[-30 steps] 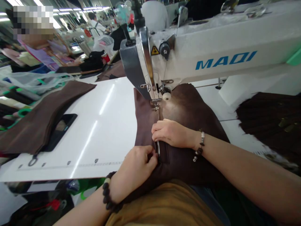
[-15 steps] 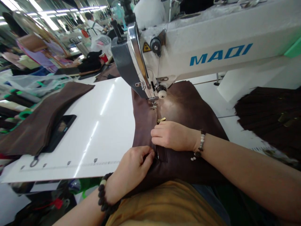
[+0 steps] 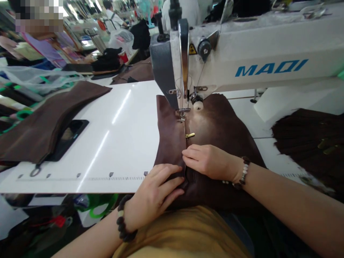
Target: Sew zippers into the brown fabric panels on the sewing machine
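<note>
A dark brown leather piece (image 3: 225,125) lies under the presser foot (image 3: 183,118) of a sewing machine (image 3: 225,46). Down its middle runs a zipper (image 3: 187,142) with a gold zipper pull (image 3: 190,135) just in front of the foot. My right hand (image 3: 211,162) pinches the zipper's edge below the pull, fingertips together. Flat on the leather, left of the zipper and nearer my body, rests my left hand (image 3: 156,190), its fingers stretched and slightly apart. The leather right under both sets of fingertips is hidden.
Another brown leather piece (image 3: 53,118) lies at the left, partly over a black phone (image 3: 72,134). A ruler scale (image 3: 118,178) runs along the white table's front edge. Gathered dark brown pieces (image 3: 309,139) with gold pulls lie at the right. Other people work behind.
My left hand has gone from pinching the leather edge to lying with fingers spread. My right hand sits slightly farther below the zipper pull. The whole view has shifted.
</note>
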Demonstrator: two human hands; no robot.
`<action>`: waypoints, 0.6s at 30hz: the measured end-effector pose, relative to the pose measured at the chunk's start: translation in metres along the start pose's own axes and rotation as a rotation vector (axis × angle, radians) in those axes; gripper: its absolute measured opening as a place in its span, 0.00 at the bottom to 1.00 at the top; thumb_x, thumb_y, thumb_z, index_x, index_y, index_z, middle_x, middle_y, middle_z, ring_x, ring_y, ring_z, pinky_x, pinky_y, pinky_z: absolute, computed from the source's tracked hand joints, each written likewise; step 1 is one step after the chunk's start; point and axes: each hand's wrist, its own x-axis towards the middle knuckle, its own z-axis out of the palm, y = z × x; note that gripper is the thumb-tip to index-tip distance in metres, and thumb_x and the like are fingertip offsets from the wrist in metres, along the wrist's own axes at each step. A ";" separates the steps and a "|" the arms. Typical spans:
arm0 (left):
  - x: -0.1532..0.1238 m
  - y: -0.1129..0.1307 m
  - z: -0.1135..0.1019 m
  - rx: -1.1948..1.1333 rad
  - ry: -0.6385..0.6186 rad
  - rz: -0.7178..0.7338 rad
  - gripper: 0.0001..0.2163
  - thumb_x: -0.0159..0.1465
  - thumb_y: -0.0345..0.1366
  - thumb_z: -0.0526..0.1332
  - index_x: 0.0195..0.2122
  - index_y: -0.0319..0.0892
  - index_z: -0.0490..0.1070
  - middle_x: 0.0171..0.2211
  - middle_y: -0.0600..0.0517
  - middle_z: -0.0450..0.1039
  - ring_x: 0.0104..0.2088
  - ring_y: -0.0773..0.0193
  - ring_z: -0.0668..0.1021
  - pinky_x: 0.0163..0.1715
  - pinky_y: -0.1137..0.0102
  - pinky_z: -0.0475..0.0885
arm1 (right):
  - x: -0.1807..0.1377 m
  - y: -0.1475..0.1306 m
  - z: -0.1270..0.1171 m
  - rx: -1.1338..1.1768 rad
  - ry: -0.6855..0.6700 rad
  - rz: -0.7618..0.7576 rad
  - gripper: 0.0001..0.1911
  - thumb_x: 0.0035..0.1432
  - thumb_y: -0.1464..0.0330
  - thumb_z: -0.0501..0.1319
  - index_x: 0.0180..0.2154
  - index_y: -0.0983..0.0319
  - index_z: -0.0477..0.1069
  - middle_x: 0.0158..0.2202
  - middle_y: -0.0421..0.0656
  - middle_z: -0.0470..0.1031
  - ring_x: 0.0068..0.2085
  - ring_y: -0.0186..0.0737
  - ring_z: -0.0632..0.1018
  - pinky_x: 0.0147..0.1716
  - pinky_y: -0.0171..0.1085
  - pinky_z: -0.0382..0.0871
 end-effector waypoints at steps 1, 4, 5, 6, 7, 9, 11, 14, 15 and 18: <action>0.000 0.000 0.000 0.011 0.005 0.030 0.09 0.65 0.33 0.54 0.42 0.38 0.69 0.44 0.45 0.69 0.45 0.59 0.70 0.45 0.63 0.69 | -0.001 -0.002 0.000 -0.011 0.008 0.008 0.09 0.58 0.75 0.51 0.33 0.67 0.70 0.37 0.48 0.72 0.35 0.39 0.70 0.31 0.35 0.66; -0.001 -0.001 0.001 0.036 0.023 0.088 0.10 0.65 0.34 0.53 0.43 0.36 0.69 0.44 0.45 0.71 0.47 0.60 0.70 0.49 0.63 0.68 | -0.002 -0.009 -0.001 -0.049 0.019 -0.001 0.11 0.59 0.74 0.50 0.35 0.66 0.70 0.37 0.48 0.72 0.34 0.39 0.70 0.30 0.36 0.67; -0.002 -0.002 0.001 0.045 0.025 0.094 0.10 0.65 0.34 0.53 0.44 0.36 0.69 0.44 0.45 0.71 0.47 0.60 0.71 0.49 0.63 0.68 | -0.002 -0.011 -0.002 -0.055 0.019 -0.013 0.11 0.60 0.74 0.49 0.35 0.66 0.70 0.37 0.47 0.72 0.33 0.39 0.71 0.30 0.36 0.68; -0.002 -0.002 0.001 0.054 0.025 0.098 0.10 0.65 0.34 0.53 0.44 0.36 0.69 0.44 0.45 0.71 0.47 0.60 0.71 0.49 0.63 0.68 | -0.002 -0.013 -0.002 -0.057 0.024 -0.023 0.11 0.60 0.74 0.49 0.35 0.66 0.70 0.37 0.47 0.72 0.34 0.39 0.71 0.31 0.37 0.69; -0.002 -0.003 0.001 0.061 0.022 0.100 0.11 0.65 0.34 0.53 0.44 0.36 0.69 0.44 0.45 0.71 0.47 0.60 0.71 0.48 0.63 0.69 | -0.003 -0.015 -0.002 -0.052 0.036 -0.027 0.12 0.60 0.74 0.49 0.35 0.66 0.70 0.37 0.47 0.72 0.35 0.40 0.71 0.32 0.37 0.70; -0.003 -0.004 0.001 0.072 0.011 0.100 0.11 0.66 0.35 0.53 0.45 0.36 0.68 0.44 0.46 0.71 0.46 0.60 0.72 0.49 0.62 0.69 | -0.005 -0.018 -0.002 -0.027 0.085 -0.006 0.12 0.59 0.75 0.48 0.34 0.67 0.71 0.37 0.48 0.72 0.38 0.41 0.72 0.36 0.38 0.71; -0.003 -0.004 0.000 0.070 0.000 0.105 0.11 0.66 0.35 0.52 0.45 0.36 0.68 0.44 0.47 0.72 0.46 0.61 0.72 0.50 0.62 0.68 | -0.009 -0.021 -0.001 0.024 0.138 0.061 0.13 0.60 0.76 0.47 0.35 0.69 0.71 0.39 0.49 0.71 0.42 0.42 0.72 0.43 0.39 0.70; -0.003 -0.005 0.000 0.065 -0.005 0.111 0.11 0.66 0.35 0.52 0.45 0.37 0.68 0.43 0.47 0.72 0.46 0.62 0.72 0.50 0.63 0.68 | -0.018 -0.030 0.000 0.137 0.149 0.188 0.14 0.60 0.76 0.46 0.38 0.69 0.70 0.42 0.50 0.70 0.48 0.41 0.70 0.50 0.40 0.67; -0.003 -0.005 0.000 0.067 -0.005 0.107 0.11 0.66 0.35 0.52 0.45 0.37 0.68 0.44 0.47 0.72 0.46 0.62 0.72 0.50 0.63 0.69 | -0.021 -0.033 0.000 0.177 0.131 0.217 0.14 0.60 0.76 0.46 0.39 0.69 0.69 0.43 0.50 0.69 0.50 0.41 0.68 0.52 0.41 0.65; -0.003 -0.005 0.001 0.072 -0.003 0.092 0.12 0.66 0.35 0.51 0.46 0.35 0.67 0.44 0.46 0.71 0.47 0.62 0.71 0.49 0.64 0.69 | -0.029 -0.044 -0.002 0.259 0.063 0.278 0.14 0.59 0.77 0.48 0.43 0.66 0.68 0.48 0.50 0.66 0.55 0.43 0.64 0.56 0.46 0.59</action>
